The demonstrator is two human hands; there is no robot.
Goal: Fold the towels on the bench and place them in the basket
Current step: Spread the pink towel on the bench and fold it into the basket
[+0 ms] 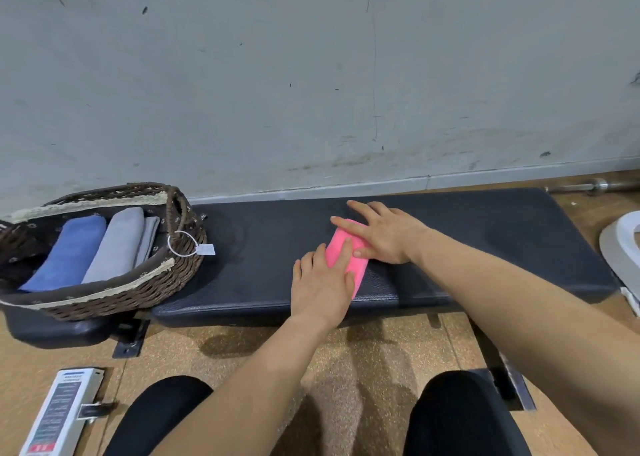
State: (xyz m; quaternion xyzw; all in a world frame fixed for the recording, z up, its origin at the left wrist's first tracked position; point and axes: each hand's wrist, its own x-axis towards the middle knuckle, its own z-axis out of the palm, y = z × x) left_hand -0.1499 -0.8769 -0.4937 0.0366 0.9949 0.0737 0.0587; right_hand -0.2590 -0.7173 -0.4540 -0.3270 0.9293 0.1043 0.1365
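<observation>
- Pink towel [359, 269] lies folded small on the black bench [485, 240], near the front edge.
- Left hand [320, 282] lies flat on its near end, fingers straight.
- Right hand [384, 230] presses its far end, fingers spread.
- Basket [104, 292], far left, holds a blue towel [69, 251] and grey towels [117, 244].

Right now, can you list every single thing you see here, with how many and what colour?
Bench: one, black, along the wall.
Basket: one, brown wicker, on the bench's left end.
Blue towel: one, in the basket.
Grey towels: two, in the basket, beside the blue one.
Tag: one, white, on the basket handle.
Pink towel: one, folded, on the bench.
Box: one, white, on the floor, bottom left.
Metal bar: one, silver, by the wall, far right.
Hands: left hand and right hand, bare, flat on the pink towel.
</observation>
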